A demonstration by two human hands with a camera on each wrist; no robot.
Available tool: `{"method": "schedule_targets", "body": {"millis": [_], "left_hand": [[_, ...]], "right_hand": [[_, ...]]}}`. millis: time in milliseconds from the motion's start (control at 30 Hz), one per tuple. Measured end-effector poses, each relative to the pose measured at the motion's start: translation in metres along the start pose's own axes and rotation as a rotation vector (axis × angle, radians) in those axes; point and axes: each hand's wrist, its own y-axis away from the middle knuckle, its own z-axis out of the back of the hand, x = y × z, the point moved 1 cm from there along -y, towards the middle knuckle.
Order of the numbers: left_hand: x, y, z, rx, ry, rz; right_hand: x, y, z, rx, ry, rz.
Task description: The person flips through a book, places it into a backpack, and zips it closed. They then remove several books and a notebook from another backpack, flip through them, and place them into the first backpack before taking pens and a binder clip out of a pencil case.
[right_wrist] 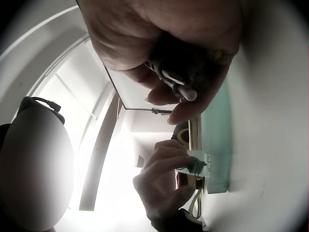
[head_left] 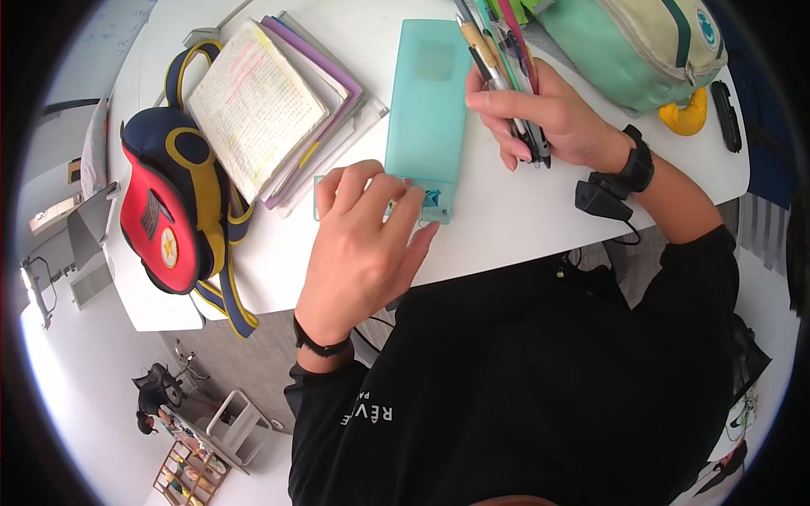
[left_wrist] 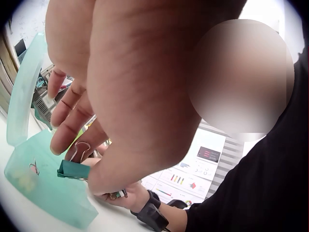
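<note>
My left hand (head_left: 359, 244) pinches a green binder clip (left_wrist: 75, 169) between thumb and fingertips, its wire loop pointing up in the left wrist view. Right below that hand lies a translucent teal case (head_left: 426, 110), with its narrower end part partly hidden by the fingers; small items show through it. In my right hand (head_left: 561, 114) is an upright bundle of pens (head_left: 510, 80), gripped between thumb and curled fingers to the right of the case. The right wrist view shows dark pen ends (right_wrist: 181, 79) in the palm, and the clip (right_wrist: 195, 166) at the left fingertips.
An open notebook (head_left: 257, 97) lies on a stack of books at the left, beside a red and navy bag (head_left: 164, 219) with straps. A green and cream pouch (head_left: 637, 51), a yellow object (head_left: 683, 112) and a black item (head_left: 726, 116) are on the right of the white table (head_left: 506, 228).
</note>
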Motion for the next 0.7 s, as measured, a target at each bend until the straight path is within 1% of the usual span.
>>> {"method": "schedule_targets", "body": {"millis": [33,100,167,200,267,300,367,400,500,600,633,700], "left_hand": [[0.0,0.001,-0.002,-0.006,0.001,0.0],[0.002,0.001,-0.005,0.055,-0.051,0.03],[0.003,0.002,-0.004,0.042,-0.036,0.054],[0.003,0.002,-0.002,0.022,-0.041,0.072],[0.003,0.003,0.002,-0.003,-0.022,0.104],[0.004,0.003,0.004,-0.006,-0.023,0.104],[0.006,0.004,0.007,0.029,-0.018,0.094],[0.008,0.005,0.008,0.026,-0.019,0.097],[0.013,0.008,0.01,-0.005,-0.02,0.094],[0.02,0.012,0.016,-0.097,-0.002,0.15],[0.023,0.014,0.016,-0.097,-0.004,0.15],[0.028,0.015,0.018,-0.156,-0.017,0.165]], "right_hand": [[0.001,-0.001,0.001,-0.023,0.04,0.025],[0.004,-0.002,0.002,-0.051,0.089,0.05],[0.004,-0.003,0.002,-0.128,0.128,0.114],[0.005,-0.004,0.004,-0.13,0.136,0.115],[0.004,-0.006,0.007,-0.113,0.205,0.058],[0.004,-0.006,0.007,-0.111,0.208,0.06],[0.003,-0.006,0.008,-0.107,0.25,0.006],[0.002,-0.006,0.009,-0.103,0.251,0.006],[0.001,-0.006,0.009,-0.106,0.217,0.02],[0.001,-0.006,0.008,-0.121,0.223,0.012],[0.002,-0.006,0.008,-0.126,0.245,0.015],[0.006,-0.005,0.009,-0.13,0.269,0.017]]}}
